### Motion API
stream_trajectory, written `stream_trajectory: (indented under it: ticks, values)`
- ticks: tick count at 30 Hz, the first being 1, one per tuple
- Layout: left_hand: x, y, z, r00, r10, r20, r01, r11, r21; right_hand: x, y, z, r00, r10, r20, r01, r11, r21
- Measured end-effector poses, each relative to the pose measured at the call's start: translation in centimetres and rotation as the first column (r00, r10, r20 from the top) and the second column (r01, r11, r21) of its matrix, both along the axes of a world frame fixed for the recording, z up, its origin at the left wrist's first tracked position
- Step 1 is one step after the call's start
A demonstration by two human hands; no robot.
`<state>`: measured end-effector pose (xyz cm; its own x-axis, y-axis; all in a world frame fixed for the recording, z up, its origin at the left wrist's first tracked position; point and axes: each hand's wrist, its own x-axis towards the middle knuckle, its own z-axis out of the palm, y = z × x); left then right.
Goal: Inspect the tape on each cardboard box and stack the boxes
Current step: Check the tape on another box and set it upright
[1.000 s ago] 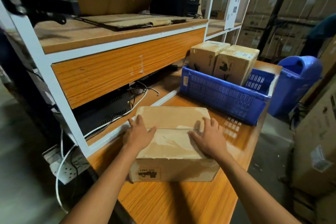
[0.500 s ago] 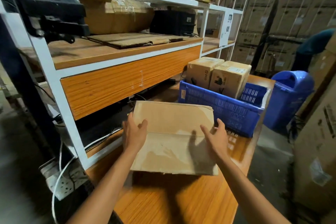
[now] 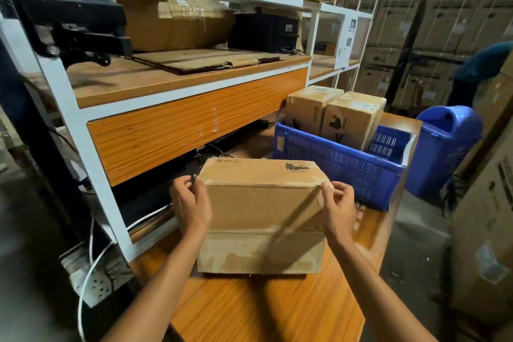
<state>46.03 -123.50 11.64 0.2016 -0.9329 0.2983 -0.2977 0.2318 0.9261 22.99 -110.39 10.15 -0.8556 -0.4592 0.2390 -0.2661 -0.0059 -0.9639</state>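
A brown cardboard box (image 3: pixel 261 211) stands tipped up on the orange table (image 3: pixel 266 311), its broad taped face turned toward me and a printed side facing up. My left hand (image 3: pixel 191 203) grips its upper left edge. My right hand (image 3: pixel 337 203) holds its upper right corner, fingers curled on the edge. Two more cardboard boxes (image 3: pixel 311 108) (image 3: pixel 352 119) stand side by side in a blue crate (image 3: pixel 333 166) farther back on the table.
A white-framed shelf unit (image 3: pixel 177 97) with flattened cardboard (image 3: pixel 205 60) runs along the left. A blue bin (image 3: pixel 444 147) stands to the right of the table. Stacked large cartons (image 3: pixel 433 25) fill the background. Cables and a power strip (image 3: pixel 94 283) hang at lower left.
The box lay flat under both palms. I have since tipped it up toward me onto one side, and both hands moved to its upper edges.
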Motion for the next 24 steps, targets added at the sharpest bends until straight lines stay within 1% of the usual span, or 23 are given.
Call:
stream_trajectory:
  ticks: [1, 3, 5, 6, 7, 9, 10, 11, 12, 14, 16, 17, 19, 21, 23, 24]
  values:
    - [0.1, -0.1, 0.0, 0.998, -0.001, 0.069, 0.008, 0.994, -0.11, 0.0, -0.2, 0.2, 0.998, -0.03, -0.05, 0.03, 1.0, -0.002]
    - [0.2, -0.5, -0.3, 0.969, -0.008, 0.246, 0.083, 0.95, -0.299, 0.1, -0.7, 0.5, 0.985, -0.088, -0.151, 0.091, 0.996, 0.016]
    - [0.2, -0.4, -1.0, 0.911, 0.004, 0.411, 0.178, 0.898, -0.403, 0.6, -0.9, 0.5, 0.974, -0.102, -0.205, 0.117, 0.991, 0.065]
    - [0.2, 0.0, -1.5, 0.884, 0.022, 0.467, 0.208, 0.876, -0.435, 0.8, -0.9, 0.4, 0.965, -0.103, -0.242, 0.132, 0.986, 0.107]
    - [0.3, 0.5, -1.8, 0.863, 0.042, 0.504, 0.227, 0.859, -0.459, 1.1, -0.8, 0.1, 0.941, -0.108, -0.322, 0.165, 0.974, 0.155]
    - [0.3, 1.5, -2.3, 0.844, 0.077, 0.531, 0.235, 0.837, -0.494, 1.9, -0.7, -0.4, 0.831, -0.09, -0.55, 0.225, 0.957, 0.184]
    - [0.3, 1.8, -2.3, 0.836, 0.099, 0.539, 0.229, 0.831, -0.507, 2.5, -0.8, -0.5, 0.772, -0.053, -0.633, 0.208, 0.963, 0.172]
    - [0.2, 1.9, -2.4, 0.825, 0.119, 0.553, 0.231, 0.822, -0.521, 3.3, -0.9, -0.4, 0.723, 0.003, -0.691, 0.153, 0.975, 0.164]
    - [0.0, 2.0, -2.3, 0.812, 0.126, 0.57, 0.249, 0.808, -0.534, 4.2, -1.2, -0.1, 0.675, 0.071, -0.735, 0.079, 0.983, 0.167]
    - [-0.4, 2.3, -2.4, 0.8, 0.09, 0.593, 0.313, 0.781, -0.541, 6.1, -1.9, 0.4, 0.583, 0.2, -0.787, -0.057, 0.977, 0.206]
    - [-0.6, 2.7, -2.6, 0.777, 0.055, 0.627, 0.361, 0.777, -0.516, 7.7, -2.8, 0.3, 0.513, 0.281, -0.811, -0.137, 0.96, 0.246]
    - [-0.5, 2.8, -2.8, 0.754, 0.058, 0.654, 0.375, 0.779, -0.502, 8.4, -3.3, -0.1, 0.49, 0.291, -0.822, -0.142, 0.957, 0.254]
    - [-0.2, 2.7, -3.0, 0.704, 0.063, 0.707, 0.392, 0.796, -0.461, 9.1, -3.8, -1.1, 0.459, 0.25, -0.853, -0.112, 0.968, 0.223]
    - [-0.2, 2.3, -2.0, 0.68, 0.023, 0.732, 0.404, 0.822, -0.402, 9.2, -3.9, -1.6, 0.436, 0.225, -0.871, -0.1, 0.974, 0.201]
    - [-0.8, 1.7, -0.2, 0.671, -0.017, 0.741, 0.404, 0.846, -0.346, 8.7, -4.1, -1.1, 0.411, 0.267, -0.872, -0.075, 0.963, 0.259]
    - [-1.1, 1.5, 0.7, 0.645, -0.029, 0.764, 0.406, 0.86, -0.31, 8.5, -4.4, -0.4, 0.402, 0.308, -0.862, -0.052, 0.948, 0.314]
